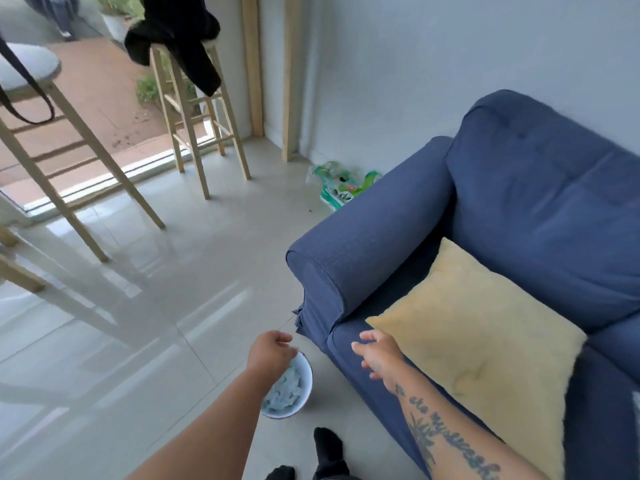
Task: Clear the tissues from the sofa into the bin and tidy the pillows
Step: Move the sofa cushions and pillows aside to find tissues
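Note:
A small round bin (pixel 306 393) stands on the floor by the blue sofa's (pixel 519 209) front corner, with crumpled white tissues (pixel 287 389) inside it. My left hand (pixel 272 351) hovers over the bin's rim, fingers curled downward; whether it pinches a tissue is unclear. My right hand (pixel 379 353) hangs over the seat's front edge with fingers spread, holding nothing. A yellow pillow (pixel 485 344) lies flat on the seat beside that hand. A sliver of white (pixel 636 403) shows at the right edge.
Two tall wooden stools (pixel 194 116) stand on the tiled floor to the left, one draped with a black garment (pixel 176 32). A green and white plastic packet (pixel 341 185) lies on the floor behind the sofa arm. My feet in black socks (pixel 327 448) are near the bin.

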